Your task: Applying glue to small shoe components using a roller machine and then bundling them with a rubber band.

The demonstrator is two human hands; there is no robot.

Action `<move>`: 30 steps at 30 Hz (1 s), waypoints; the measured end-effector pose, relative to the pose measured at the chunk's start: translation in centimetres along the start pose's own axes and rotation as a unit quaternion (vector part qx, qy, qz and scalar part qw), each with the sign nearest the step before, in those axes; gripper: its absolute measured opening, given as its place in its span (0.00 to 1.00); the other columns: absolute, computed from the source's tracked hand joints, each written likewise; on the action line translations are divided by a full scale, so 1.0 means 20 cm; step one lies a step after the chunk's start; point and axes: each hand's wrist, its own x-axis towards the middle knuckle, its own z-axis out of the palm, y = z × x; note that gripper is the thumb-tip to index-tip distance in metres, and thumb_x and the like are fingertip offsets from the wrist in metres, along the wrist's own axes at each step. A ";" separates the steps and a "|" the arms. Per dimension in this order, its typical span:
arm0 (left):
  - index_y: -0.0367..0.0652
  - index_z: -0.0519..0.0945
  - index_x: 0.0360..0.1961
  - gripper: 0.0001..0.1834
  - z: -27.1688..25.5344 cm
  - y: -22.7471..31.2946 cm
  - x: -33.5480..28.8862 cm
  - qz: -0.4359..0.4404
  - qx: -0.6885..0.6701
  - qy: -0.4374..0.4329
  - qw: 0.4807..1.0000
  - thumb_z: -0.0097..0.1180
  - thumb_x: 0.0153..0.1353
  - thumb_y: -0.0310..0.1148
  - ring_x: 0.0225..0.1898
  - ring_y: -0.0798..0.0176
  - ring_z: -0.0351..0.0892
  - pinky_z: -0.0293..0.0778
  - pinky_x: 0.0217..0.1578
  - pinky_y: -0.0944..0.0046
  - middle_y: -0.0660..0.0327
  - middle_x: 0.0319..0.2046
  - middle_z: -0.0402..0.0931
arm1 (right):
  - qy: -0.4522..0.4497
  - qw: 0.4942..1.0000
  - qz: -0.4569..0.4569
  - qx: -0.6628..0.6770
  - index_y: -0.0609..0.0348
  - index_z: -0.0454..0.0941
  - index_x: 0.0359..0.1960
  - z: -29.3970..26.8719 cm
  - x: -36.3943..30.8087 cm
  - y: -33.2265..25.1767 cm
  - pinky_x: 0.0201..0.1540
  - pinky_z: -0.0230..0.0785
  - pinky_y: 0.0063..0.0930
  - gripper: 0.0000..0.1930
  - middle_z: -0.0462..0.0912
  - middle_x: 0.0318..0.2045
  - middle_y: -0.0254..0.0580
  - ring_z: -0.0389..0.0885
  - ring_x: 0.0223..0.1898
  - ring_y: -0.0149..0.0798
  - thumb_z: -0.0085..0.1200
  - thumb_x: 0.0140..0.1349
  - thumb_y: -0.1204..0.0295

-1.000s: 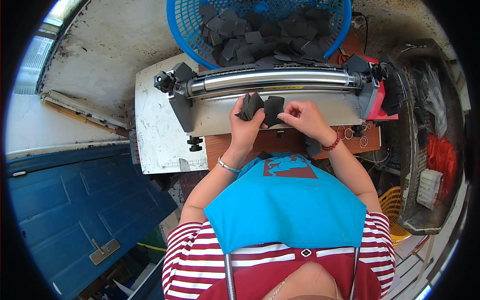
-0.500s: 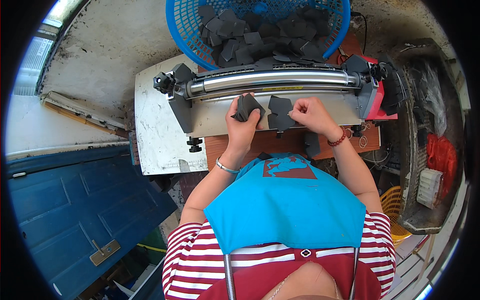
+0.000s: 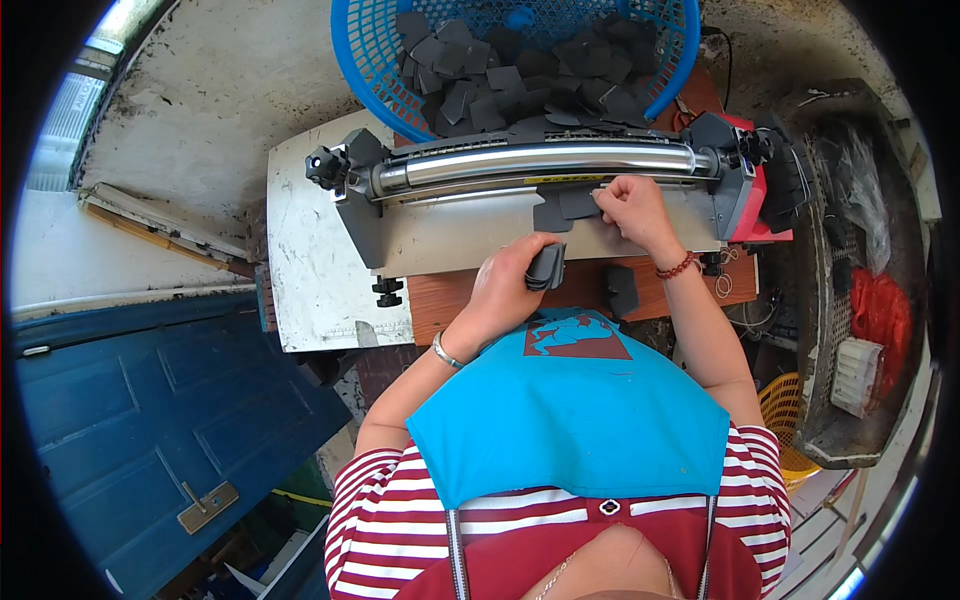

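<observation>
My left hand (image 3: 508, 282) is closed round a small stack of dark grey square pieces (image 3: 546, 268), held over the near edge of the metal plate (image 3: 440, 235). With its fingers pinched, my right hand (image 3: 636, 212) grips the edge of a flat dark grey piece (image 3: 577, 203). That piece overlaps another dark piece (image 3: 549, 217) on the plate, and their far edges reach the slot below the shiny roller (image 3: 540, 160). How far they go under the roller is hidden. A few more dark pieces (image 3: 621, 288) lie on the brown tabletop by my apron.
Behind the roller machine stands a blue plastic basket (image 3: 375, 95) heaped with dark grey pieces. Black knobs (image 3: 326, 166) stick out at the machine's ends. A white board (image 3: 310, 250) lies to the left. On the right are a grimy trough (image 3: 835, 440) and a yellow basket (image 3: 785, 415).
My right hand has moved forward, bringing the dark pieces up to the roller. My left hand has come back toward me and to the right, turning its stack.
</observation>
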 end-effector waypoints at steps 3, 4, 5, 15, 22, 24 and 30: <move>0.43 0.75 0.48 0.23 0.00 0.02 0.01 0.010 0.044 -0.019 0.999 0.57 0.48 0.17 0.44 0.45 0.78 0.75 0.42 0.57 0.53 0.42 0.79 | 0.053 0.994 -0.080 -0.053 0.61 0.75 0.21 0.04 -0.02 0.02 0.17 0.61 0.17 0.11 0.77 0.16 0.32 0.70 0.15 0.21 0.58 0.59 0.69; 0.43 0.76 0.47 0.22 0.00 0.02 0.02 0.022 0.059 -0.020 0.998 0.57 0.48 0.18 0.44 0.43 0.78 0.74 0.42 0.55 0.52 0.42 0.79 | 0.071 0.990 -0.101 -0.072 0.61 0.76 0.21 0.04 -0.03 0.04 0.21 0.64 0.24 0.12 0.78 0.16 0.35 0.73 0.16 0.28 0.58 0.58 0.68; 0.43 0.76 0.47 0.22 0.00 0.02 0.02 0.023 0.059 -0.020 0.998 0.57 0.48 0.18 0.44 0.43 0.78 0.74 0.42 0.55 0.52 0.42 0.79 | 0.088 0.984 -0.122 -0.091 0.62 0.77 0.21 0.04 -0.03 0.05 0.24 0.67 0.30 0.13 0.79 0.16 0.39 0.76 0.17 0.35 0.59 0.57 0.66; 0.42 0.76 0.47 0.22 0.00 0.01 0.03 0.024 0.063 -0.004 0.998 0.57 0.47 0.18 0.44 0.44 0.78 0.74 0.43 0.54 0.52 0.42 0.78 | 0.041 0.978 -0.137 -0.153 0.61 0.78 0.22 0.04 -0.13 -0.02 0.25 0.67 0.31 0.12 0.78 0.17 0.41 0.77 0.19 0.38 0.59 0.57 0.65; 0.43 0.76 0.48 0.24 -0.01 -0.01 0.03 0.024 0.046 0.001 0.999 0.58 0.46 0.17 0.45 0.45 0.78 0.74 0.44 0.55 0.53 0.43 0.78 | 0.084 0.953 -0.245 -0.158 0.60 0.80 0.28 -0.10 0.06 -0.27 0.28 0.69 0.30 0.10 0.81 0.20 0.40 0.80 0.23 0.38 0.59 0.57 0.65; 0.43 0.76 0.48 0.24 -0.01 -0.01 0.04 0.026 0.039 0.001 0.999 0.58 0.46 0.17 0.45 0.45 0.78 0.74 0.44 0.55 0.53 0.43 0.78 | 0.088 0.942 -0.279 -0.166 0.59 0.81 0.30 -0.13 0.18 -0.31 0.29 0.70 0.31 0.10 0.81 0.20 0.39 0.81 0.24 0.38 0.59 0.57 0.65; 0.44 0.76 0.47 0.23 -0.02 -0.03 0.04 0.022 0.014 0.001 1.000 0.61 0.47 0.19 0.44 0.45 0.79 0.75 0.43 0.55 0.54 0.42 0.79 | -0.057 0.864 -0.237 -0.440 0.54 0.81 0.37 -0.10 0.47 -0.40 0.45 0.72 0.40 0.12 0.81 0.37 0.43 0.80 0.43 0.46 0.61 0.54 0.63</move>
